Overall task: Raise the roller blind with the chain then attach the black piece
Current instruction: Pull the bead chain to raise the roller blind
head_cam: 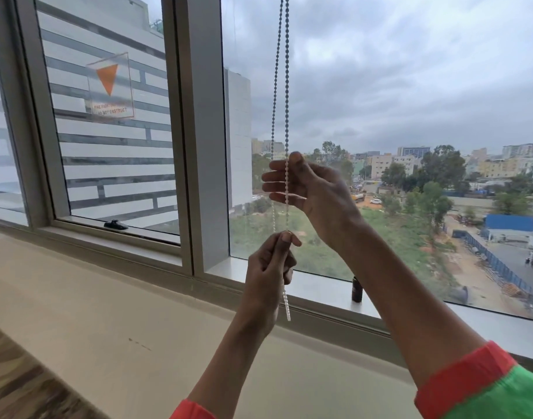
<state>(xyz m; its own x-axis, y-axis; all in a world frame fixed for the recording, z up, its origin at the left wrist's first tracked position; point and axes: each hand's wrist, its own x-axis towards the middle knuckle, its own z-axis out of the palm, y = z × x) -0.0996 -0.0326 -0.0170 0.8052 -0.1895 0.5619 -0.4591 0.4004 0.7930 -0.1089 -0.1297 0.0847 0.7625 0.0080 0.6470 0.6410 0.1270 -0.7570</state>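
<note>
A beaded chain (279,71) hangs in two strands in front of the window glass, running out of the top of the view. My right hand (307,189) is higher, pinching one strand between thumb and fingers at about mid-window height. My left hand (271,264) is below it, closed on the chain, with a short white end of the chain (286,300) dangling under the fist. A small black piece (357,289) stands upright on the window sill just right of my left hand. The roller blind itself is out of view.
A wide pale sill (108,297) runs along below the window. A thick grey frame post (201,131) stands just left of the chain. A black window handle (116,225) sits on the left pane's lower frame, and an orange triangle sticker (109,86) is on that pane.
</note>
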